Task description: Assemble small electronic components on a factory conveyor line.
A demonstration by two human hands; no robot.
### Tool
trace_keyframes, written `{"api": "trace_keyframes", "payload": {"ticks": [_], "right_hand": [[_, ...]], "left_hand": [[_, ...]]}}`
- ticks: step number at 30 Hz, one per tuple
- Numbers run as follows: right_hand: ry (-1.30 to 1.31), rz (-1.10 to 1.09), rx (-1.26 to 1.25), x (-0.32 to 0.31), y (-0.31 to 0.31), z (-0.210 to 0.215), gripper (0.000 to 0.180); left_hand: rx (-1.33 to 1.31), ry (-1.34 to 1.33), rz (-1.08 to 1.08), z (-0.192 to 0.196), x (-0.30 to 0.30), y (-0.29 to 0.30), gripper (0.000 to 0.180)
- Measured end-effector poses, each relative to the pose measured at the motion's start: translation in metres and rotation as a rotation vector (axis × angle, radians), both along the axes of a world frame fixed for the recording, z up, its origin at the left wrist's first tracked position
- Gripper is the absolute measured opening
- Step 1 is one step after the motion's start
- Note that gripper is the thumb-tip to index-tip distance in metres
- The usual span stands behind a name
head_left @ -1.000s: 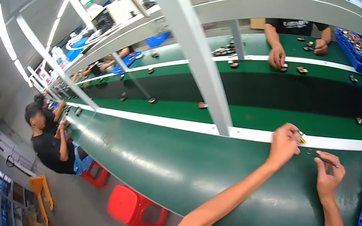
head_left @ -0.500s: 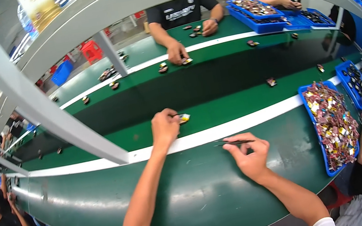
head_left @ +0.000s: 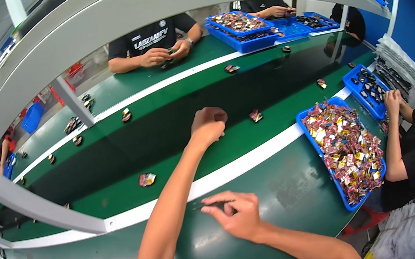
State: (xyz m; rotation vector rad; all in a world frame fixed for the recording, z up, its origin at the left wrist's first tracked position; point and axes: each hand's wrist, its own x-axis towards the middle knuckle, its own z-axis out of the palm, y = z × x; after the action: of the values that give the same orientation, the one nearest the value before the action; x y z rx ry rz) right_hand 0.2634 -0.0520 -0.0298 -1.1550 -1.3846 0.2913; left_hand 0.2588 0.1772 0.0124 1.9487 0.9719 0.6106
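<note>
My left hand (head_left: 208,125) reaches over the dark middle of the green conveyor belt (head_left: 208,165). Its fingers are curled and smeared by motion, so whether anything is in them cannot be made out. A small part (head_left: 255,115), reddish and dark with a white patch, lies on the belt to its right. Left of my left forearm rests another small part (head_left: 147,179), with a white and yellow patch. Close to my body, above the green worktop (head_left: 223,253), my right hand (head_left: 238,216) pinches thin dark tweezers (head_left: 202,205), their tips pointing left.
A blue tray (head_left: 349,204) heaped with small reddish parts stands at right. Behind it is a blue tray (head_left: 379,113) of black parts, beside a co-worker (head_left: 414,150). Another person (head_left: 152,42) works across the belt. A grey post (head_left: 20,188) rises at left.
The view has swung rightward. My left hand has let go of the small part, which now lies on the belt, and has moved away from it. My right hand keeps the tweezers.
</note>
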Motion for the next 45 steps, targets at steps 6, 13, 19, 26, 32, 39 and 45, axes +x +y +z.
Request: {"api": "trace_keyframes", "payload": {"ticks": [6,13,19,26,32,39,45], "right_hand": [[0.103,-0.043,0.007,-0.003,0.005,-0.003,0.022],[0.132,-0.032,-0.035,0.001,0.005,0.000,0.017],[0.087,0.008,-0.022,-0.002,0.002,0.006,0.014],[0.072,0.050,-0.093,-0.006,0.000,0.006,0.016],[0.141,0.154,-0.083,-0.011,0.002,-0.007,0.019],[0.524,0.334,-0.282,-0.007,-0.005,0.008,0.015],[0.388,0.155,-0.221,0.000,0.001,0.015,0.014]], "left_hand": [[-0.052,0.132,0.023,-0.009,0.082,0.015,0.015],[0.158,0.285,0.020,-0.017,0.089,0.010,0.021],[-0.104,-0.069,0.038,-0.015,0.046,0.001,0.018],[-0.296,-0.378,0.165,0.002,-0.073,-0.067,0.019],[-0.337,-0.505,0.376,-0.014,-0.144,-0.135,0.020],[-0.296,-0.675,0.452,-0.041,-0.156,-0.172,0.020],[-0.319,-0.679,0.428,-0.038,-0.154,-0.175,0.020]]}}
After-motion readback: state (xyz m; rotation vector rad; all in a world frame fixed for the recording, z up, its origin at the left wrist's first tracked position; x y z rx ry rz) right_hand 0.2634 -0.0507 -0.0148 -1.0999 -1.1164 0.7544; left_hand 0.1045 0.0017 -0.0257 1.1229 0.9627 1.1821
